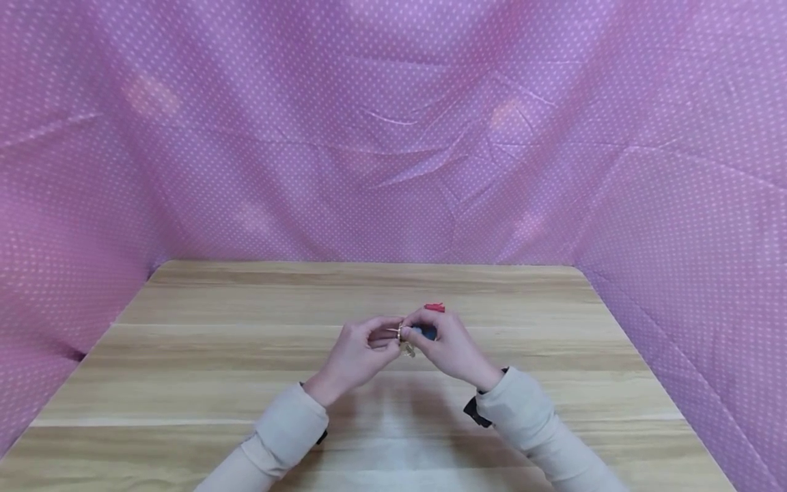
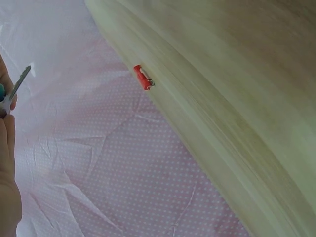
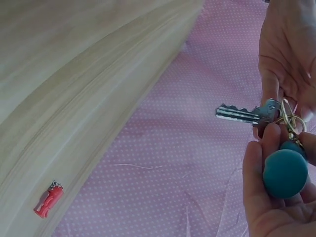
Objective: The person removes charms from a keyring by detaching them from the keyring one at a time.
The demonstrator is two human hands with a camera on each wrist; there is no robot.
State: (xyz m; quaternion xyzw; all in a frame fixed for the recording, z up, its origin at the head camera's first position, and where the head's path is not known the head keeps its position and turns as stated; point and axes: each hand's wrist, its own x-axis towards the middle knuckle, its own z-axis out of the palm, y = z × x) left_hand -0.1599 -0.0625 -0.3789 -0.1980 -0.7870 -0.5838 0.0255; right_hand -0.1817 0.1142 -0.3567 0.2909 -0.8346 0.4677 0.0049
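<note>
A metal key hangs on a gold-coloured key ring together with a round teal pendant. My right hand holds the pendant end, its fingers and thumb curled around the small gold fitting and the teal disc. From the other side, my left hand pinches at the key ring beside the key's head. Both hands meet just above the table, fingertips almost touching. In the left wrist view the key sticks out past the fingers, and most of the ring is hidden.
A small red object with a metal end lies on the wooden table, just beyond my right hand in the head view. Pink dotted cloth hangs behind the table and along both sides.
</note>
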